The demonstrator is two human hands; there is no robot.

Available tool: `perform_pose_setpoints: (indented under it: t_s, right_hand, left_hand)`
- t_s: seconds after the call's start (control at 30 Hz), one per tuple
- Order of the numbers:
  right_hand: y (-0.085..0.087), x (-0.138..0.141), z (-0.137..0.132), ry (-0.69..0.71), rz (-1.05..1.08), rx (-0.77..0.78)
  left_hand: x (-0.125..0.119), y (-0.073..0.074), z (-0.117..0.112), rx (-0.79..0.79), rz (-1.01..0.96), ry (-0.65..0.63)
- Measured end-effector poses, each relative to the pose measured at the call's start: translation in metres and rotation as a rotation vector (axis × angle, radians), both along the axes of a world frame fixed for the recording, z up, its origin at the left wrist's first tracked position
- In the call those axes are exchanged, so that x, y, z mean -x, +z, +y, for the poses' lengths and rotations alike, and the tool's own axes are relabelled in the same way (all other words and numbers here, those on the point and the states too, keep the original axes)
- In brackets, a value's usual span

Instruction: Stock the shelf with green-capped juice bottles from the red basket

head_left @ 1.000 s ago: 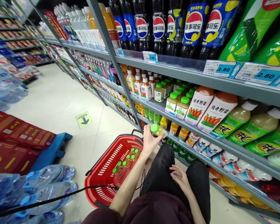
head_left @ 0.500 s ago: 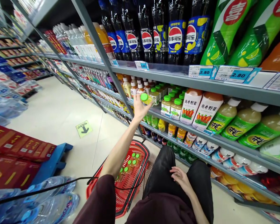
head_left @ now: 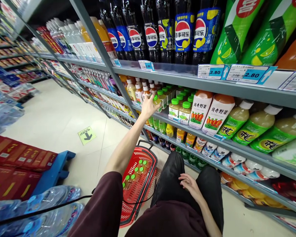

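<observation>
My left hand [head_left: 149, 108] reaches to the middle shelf, thumb and fingers around a small green-capped juice bottle [head_left: 157, 104] that stands about upright at the shelf's front edge. Whether its base rests on the shelf is hard to see. More green-capped bottles [head_left: 174, 108] stand to its right, and white-capped bottles [head_left: 138, 93] to its left. My right hand [head_left: 190, 185] lies on my thigh, fingers stretched out, with nothing in it. On the floor below my left arm is a red shopping basket [head_left: 151, 161] with several green-capped bottles [head_left: 136, 170] inside.
Cola bottles [head_left: 151, 36] fill the shelf above. Carrot juice bottles [head_left: 199, 110] stand right of the green caps. Red boxes [head_left: 17, 151] sit on a blue pallet [head_left: 55, 168] at the left, near large water bottles [head_left: 51, 210]. A dark cord [head_left: 51, 205] crosses the lower left.
My left hand has turned the juice bottle from tilted towards me to about upright, at the shelf front. My right hand stays on my thigh. The view has shifted slightly.
</observation>
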State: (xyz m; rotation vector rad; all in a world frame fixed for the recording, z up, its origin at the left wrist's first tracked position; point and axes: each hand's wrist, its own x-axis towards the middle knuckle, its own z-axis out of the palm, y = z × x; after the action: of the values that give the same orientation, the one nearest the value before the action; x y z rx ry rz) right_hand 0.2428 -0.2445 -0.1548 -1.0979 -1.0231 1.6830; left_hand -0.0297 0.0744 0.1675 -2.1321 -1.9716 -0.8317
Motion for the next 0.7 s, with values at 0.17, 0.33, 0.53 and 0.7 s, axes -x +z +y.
perform_pose_setpoints:
  t_s: [0.17,0.33,0.53,0.7]
  right_hand:
    - [0.002,-0.002,0.0,0.016,-0.018,0.006]
    - [0.005,-0.002,-0.001,0.029,-0.041,0.014]
    - [0.009,-0.002,-0.001,0.025,-0.056,0.02]
    - [0.012,-0.003,0.0,0.032,-0.064,0.021]
  left_hand:
    - [0.003,0.007,0.006,0.071,0.018,-0.004]
    - [0.005,0.012,0.012,0.136,0.056,-0.014]
    - [0.001,0.021,0.025,0.262,0.088,0.005]
    - [0.0,0.024,0.029,0.286,0.125,-0.013]
